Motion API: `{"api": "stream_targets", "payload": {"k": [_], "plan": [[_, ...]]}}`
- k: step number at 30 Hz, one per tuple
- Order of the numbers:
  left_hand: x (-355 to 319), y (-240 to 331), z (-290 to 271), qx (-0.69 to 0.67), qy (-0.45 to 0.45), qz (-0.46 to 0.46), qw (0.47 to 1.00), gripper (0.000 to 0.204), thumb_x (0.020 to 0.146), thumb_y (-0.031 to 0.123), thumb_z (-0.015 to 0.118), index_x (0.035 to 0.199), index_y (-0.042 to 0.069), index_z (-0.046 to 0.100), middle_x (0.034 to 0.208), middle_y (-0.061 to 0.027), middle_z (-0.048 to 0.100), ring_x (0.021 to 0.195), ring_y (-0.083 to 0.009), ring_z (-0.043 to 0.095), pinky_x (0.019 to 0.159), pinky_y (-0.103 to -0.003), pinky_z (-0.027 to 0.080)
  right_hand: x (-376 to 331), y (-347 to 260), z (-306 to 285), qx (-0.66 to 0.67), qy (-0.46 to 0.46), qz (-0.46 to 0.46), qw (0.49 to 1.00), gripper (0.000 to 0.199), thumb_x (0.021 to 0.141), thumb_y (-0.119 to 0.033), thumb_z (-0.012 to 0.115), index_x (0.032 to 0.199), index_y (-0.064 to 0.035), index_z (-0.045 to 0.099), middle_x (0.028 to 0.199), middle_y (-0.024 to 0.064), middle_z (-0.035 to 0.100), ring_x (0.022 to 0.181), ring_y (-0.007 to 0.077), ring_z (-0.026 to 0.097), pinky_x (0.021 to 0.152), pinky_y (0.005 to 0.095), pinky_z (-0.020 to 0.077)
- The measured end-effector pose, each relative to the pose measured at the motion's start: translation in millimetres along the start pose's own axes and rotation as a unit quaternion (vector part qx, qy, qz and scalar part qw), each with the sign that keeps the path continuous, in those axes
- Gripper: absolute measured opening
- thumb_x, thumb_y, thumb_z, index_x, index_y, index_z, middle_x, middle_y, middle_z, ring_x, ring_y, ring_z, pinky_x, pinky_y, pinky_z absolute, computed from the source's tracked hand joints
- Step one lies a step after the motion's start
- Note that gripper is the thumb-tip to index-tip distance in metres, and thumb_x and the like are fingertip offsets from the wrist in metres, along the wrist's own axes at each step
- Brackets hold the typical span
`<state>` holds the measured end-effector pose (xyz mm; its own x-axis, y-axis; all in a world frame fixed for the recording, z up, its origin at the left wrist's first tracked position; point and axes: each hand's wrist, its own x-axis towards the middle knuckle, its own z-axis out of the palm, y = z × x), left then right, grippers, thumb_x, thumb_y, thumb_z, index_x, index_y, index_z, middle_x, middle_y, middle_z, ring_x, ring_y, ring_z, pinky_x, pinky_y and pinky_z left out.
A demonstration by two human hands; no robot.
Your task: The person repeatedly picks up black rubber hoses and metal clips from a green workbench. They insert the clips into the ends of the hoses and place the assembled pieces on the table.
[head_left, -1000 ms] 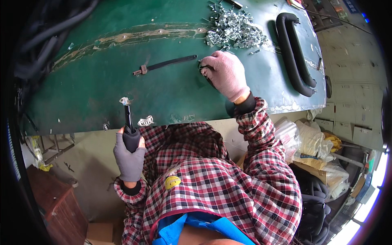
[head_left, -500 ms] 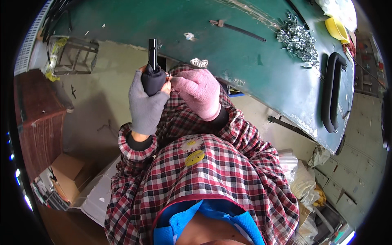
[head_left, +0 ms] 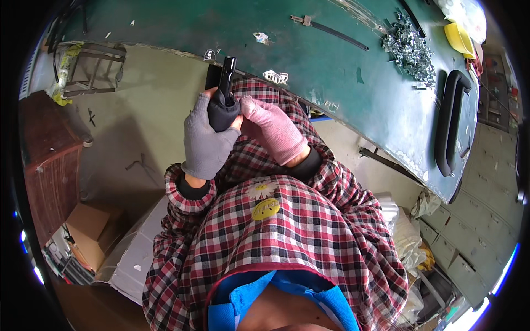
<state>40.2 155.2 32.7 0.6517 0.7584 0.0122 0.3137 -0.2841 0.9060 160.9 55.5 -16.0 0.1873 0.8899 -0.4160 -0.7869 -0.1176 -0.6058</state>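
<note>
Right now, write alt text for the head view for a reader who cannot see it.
Two gloved hands meet on a black tool below the edge of a green workbench: the grey-gloved left hand grips its handle, the pink-gloved right hand touches it. On the bench lie a heap of metal parts and a thin black strip.

Down on the floor at the person's left sits a brown cardboard box (head_left: 91, 234), flaps partly open, and just beside it lies a flat white package (head_left: 135, 256) wrapped in pale plastic. To the person's right, below the edge of the green counter (head_left: 342, 83), lie crumpled white and clear plastic bags (head_left: 406, 237). I can see no signs or screens here.
</note>
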Motion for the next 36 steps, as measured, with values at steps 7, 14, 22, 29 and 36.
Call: {"api": "stream_targets", "payload": {"k": [7,14,22,29,36], "plan": [[-7.4,-11.1,3.1,-0.014,0.000,0.030,0.999,0.048,0.080,0.002,0.079,0.123,0.003,0.058,0.104,-0.0080,0.068,0.093,-0.0173,0.067,0.087,-0.034,0.054,-11.9,6.5,16.3,0.109,0.068,0.024,0.991,0.045,0.099,-0.037,0.068,0.125,-0.0004,0.065,0.115,0.0069,0.070,0.101,0.0158,0.065,0.093,0.0300,0.0510],[-5.7,-12.4,8.9,-0.126,0.015,0.054,0.990,0.057,0.080,0.002,0.079,0.132,0.006,0.056,0.102,-0.0113,0.071,0.093,-0.0227,0.072,0.084,-0.034,0.057,-12.3,-5.9,32.6,-0.068,0.153,-0.263,0.950,0.028,0.100,-0.021,0.067,0.112,0.0049,0.068,0.120,0.0109,0.070,0.101,0.0125,0.063,0.093,0.0277,0.0493],[-7.1,-13.0,5.9,-0.063,-0.026,0.142,0.988,0.063,0.087,0.005,0.079,0.144,-0.001,0.051,0.102,-0.0057,0.067,0.088,-0.0113,0.064,0.083,-0.028,0.055,-1.5,-70.7,23.1,-0.034,-0.018,-0.221,0.974,0.045,0.101,-0.037,0.064,0.122,0.0028,0.064,0.133,0.0185,0.065,0.121,0.0246,0.064,0.100,0.0337,0.0512],[-4.4,-23.2,4.0,-0.041,-0.044,0.144,0.988,0.064,0.086,0.006,0.081,0.143,-0.001,0.052,0.103,-0.0088,0.069,0.088,-0.0115,0.064,0.083,-0.028,0.055,10.5,-76.1,14.1,0.054,-0.071,-0.139,0.986,0.039,0.100,-0.037,0.065,0.110,0.0008,0.065,0.128,0.0213,0.065,0.115,0.0305,0.068,0.095,0.0380,0.0577],[1.7,-28.1,4.2,0.001,-0.061,0.137,0.989,0.064,0.086,0.006,0.081,0.143,0.000,0.053,0.096,-0.0077,0.069,0.082,-0.0120,0.064,0.080,-0.028,0.055,9.7,-76.1,18.7,0.085,-0.046,-0.129,0.987,0.036,0.100,-0.033,0.065,0.109,0.0020,0.062,0.132,0.0234,0.061,0.117,0.0325,0.067,0.098,0.0393,0.0573]]}}
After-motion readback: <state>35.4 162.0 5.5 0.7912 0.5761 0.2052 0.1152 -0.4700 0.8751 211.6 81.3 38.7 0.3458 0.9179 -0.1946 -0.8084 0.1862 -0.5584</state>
